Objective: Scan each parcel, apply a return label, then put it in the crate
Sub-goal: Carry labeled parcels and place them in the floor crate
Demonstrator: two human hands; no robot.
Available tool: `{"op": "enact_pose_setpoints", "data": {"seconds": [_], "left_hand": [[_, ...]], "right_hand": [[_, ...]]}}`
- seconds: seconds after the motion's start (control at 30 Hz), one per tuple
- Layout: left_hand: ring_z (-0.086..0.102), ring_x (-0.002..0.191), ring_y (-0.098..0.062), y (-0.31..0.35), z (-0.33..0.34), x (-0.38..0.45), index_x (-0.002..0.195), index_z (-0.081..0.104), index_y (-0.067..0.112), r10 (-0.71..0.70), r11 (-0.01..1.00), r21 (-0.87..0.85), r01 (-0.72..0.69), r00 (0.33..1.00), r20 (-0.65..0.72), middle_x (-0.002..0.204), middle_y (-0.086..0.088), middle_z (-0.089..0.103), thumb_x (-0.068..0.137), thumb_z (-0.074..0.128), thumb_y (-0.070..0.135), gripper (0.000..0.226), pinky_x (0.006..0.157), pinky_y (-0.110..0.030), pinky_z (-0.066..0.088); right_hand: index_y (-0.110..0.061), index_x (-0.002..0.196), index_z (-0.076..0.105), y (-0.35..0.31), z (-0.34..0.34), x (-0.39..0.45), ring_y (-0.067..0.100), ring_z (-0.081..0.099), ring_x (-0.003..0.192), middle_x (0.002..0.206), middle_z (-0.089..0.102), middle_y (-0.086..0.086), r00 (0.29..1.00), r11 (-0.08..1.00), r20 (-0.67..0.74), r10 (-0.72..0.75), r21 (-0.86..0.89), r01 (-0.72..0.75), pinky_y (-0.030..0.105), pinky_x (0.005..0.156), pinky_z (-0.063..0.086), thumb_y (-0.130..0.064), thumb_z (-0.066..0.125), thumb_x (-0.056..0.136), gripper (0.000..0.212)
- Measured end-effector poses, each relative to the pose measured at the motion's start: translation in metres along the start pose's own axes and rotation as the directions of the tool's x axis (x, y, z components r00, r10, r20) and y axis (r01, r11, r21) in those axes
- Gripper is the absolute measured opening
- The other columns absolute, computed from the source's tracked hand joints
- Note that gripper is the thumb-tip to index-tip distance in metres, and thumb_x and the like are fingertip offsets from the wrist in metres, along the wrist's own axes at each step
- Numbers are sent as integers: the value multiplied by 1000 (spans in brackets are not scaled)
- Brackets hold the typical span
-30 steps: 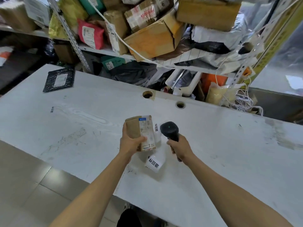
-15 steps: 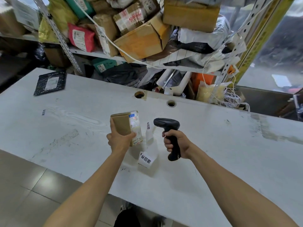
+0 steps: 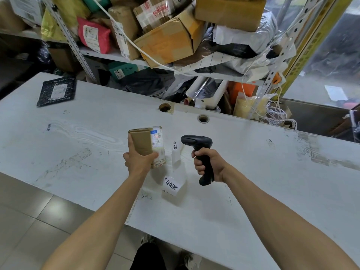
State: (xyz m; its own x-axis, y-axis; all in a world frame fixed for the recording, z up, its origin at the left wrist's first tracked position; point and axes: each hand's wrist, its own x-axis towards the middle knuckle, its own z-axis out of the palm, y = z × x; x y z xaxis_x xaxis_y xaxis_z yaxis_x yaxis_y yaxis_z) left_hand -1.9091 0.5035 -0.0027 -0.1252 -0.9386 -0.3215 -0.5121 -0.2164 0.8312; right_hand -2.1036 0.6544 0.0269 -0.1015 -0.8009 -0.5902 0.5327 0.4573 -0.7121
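Observation:
My left hand (image 3: 138,160) grips a small brown cardboard parcel (image 3: 144,141) above the white table (image 3: 78,145), its shipping label facing right. To its right, my right hand (image 3: 209,163) grips the handle of a black barcode scanner (image 3: 196,142), whose head points left toward the parcel's label. Between and below the hands a strip of white return labels (image 3: 171,185) with black characters lies curled on the table. A black flat parcel (image 3: 56,91) lies at the table's far left corner.
Behind the table, metal shelving (image 3: 66,34) is crammed with boxes and mailer bags. Two round cable holes (image 3: 164,107) sit near the table's back edge. A white cable hangs across the shelves. Tiled floor (image 3: 29,221) shows below the table's near edge.
My right hand has turned the scanner from pointing away to upright with its head aimed left at the parcel. The left hand has tilted the parcel's label toward the scanner.

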Motion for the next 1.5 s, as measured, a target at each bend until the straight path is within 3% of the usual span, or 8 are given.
{"op": "enact_pose_setpoints", "data": {"seconds": [0.23, 0.53, 0.9, 1.03, 1.17, 1.23, 1.33, 1.5], "left_hand": [[66, 107, -26, 1, -5, 15, 152, 22, 52, -83, 970, -212, 116, 984, 160, 134, 1, 58, 72, 82, 31, 102, 90, -50, 56], [69, 89, -23, -7, -17, 33, 128, 64, 31, -225, 920, -250, 303, 929, 295, 106, 0, 73, 98, 57, 27, 31, 74, -41, 58], [52, 124, -26, -18, -15, 13, 148, 46, 23, 142, 988, 69, -139, 989, -39, 136, -7, 53, 93, 67, 20, 59, 103, -38, 43], [46, 123, -29, -25, -15, -16, 135, 59, 17, 406, 910, 144, -389, 906, -121, 133, -8, 55, 88, 70, 7, 49, 100, -36, 42], [55, 105, -19, -52, -8, -56, 109, 72, 12, 650, 748, 205, -631, 759, -39, 109, 0, 65, 85, 66, 16, 24, 92, -23, 41], [58, 103, -15, -67, -2, -69, 112, 70, 13, 556, 807, 170, -565, 825, 102, 108, 7, 64, 89, 66, 18, 24, 92, -24, 44], [61, 101, -13, -84, 3, -78, 121, 67, 14, 344, 914, 135, -382, 908, 239, 113, 6, 67, 92, 69, 16, 28, 92, -32, 51], [62, 102, -8, -82, 5, -67, 123, 65, 19, 233, 965, 44, -259, 919, 317, 112, 9, 66, 92, 69, 18, 32, 79, -11, 46]], "right_hand": [[-9, 95, 52, 0, -1, 23, 16, 46, 53, 70, 51, 6, 941, 965, -277, -195, -224, 134, 28, 52, 42, -10, 56, 90, 7], [-9, 123, 41, 26, -17, 62, 22, 55, 87, 106, 54, 7, 859, 687, -410, -306, -720, -98, 28, 57, 40, -7, 59, 85, 42], [-10, 142, 36, 55, -32, 70, 34, 46, 114, 126, 48, 16, 755, 428, -520, -400, -834, -348, 44, 88, 48, -7, 57, 87, 59], [-8, 141, 42, 62, -7, 51, 33, 43, 120, 133, 44, 14, 652, 501, -473, -592, -850, -162, 41, 97, 42, -11, 64, 86, 59], [-14, 130, 51, 84, 38, 24, 17, 57, 87, 97, 57, 2, 690, 759, -530, -493, -650, 42, 32, 80, 49, -18, 63, 89, 43], [-17, 126, 49, 98, 55, 11, 13, 58, 72, 78, 60, 0, 730, 834, -578, -364, -551, -20, 27, 65, 48, -25, 61, 90, 38], [-25, 126, 45, 118, 73, 5, 5, 60, 78, 88, 66, -3, 811, 899, -548, -207, -433, -63, 19, 59, 41, -28, 65, 91, 41], [-25, 127, 49, 121, 85, 14, 18, 66, 74, 81, 69, 1, 795, 917, -537, -282, -394, 59, 21, 62, 48, -12, 64, 89, 43]]}}
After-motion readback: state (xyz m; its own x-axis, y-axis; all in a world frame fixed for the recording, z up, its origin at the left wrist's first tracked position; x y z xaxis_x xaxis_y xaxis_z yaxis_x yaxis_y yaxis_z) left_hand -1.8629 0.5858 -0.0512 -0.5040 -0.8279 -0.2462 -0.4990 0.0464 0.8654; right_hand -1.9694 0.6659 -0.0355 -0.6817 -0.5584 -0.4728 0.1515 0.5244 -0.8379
